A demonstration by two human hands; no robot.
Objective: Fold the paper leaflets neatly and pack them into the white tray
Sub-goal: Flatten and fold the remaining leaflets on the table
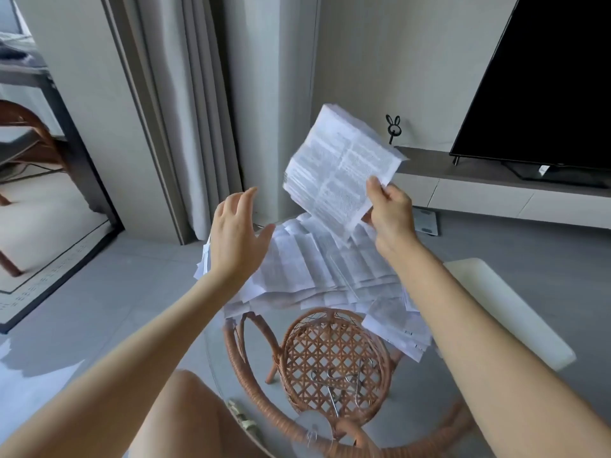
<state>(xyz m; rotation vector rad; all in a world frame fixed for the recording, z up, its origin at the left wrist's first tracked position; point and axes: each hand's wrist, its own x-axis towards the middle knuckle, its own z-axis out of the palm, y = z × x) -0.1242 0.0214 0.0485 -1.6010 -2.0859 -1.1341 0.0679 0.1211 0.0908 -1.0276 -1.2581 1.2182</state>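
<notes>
My right hand (pixel 390 209) pinches the lower right corner of a creased printed leaflet (pixel 340 163) and holds it up in the air above the table. My left hand (pixel 236 233) hovers open to the left of it, fingers spread, touching nothing. Below both hands a loose pile of unfolded leaflets (pixel 310 272) lies spread over the far part of a round glass table (pixel 211 352). The white tray (pixel 509 312) lies at the table's right side, partly hidden by my right forearm.
A rattan shelf (pixel 334 358) with metal clips shows through the glass under the table. A black television (pixel 545 81) stands on a low cabinet at the right. Grey curtains (pixel 185 110) hang behind the table. My knee is at the bottom edge.
</notes>
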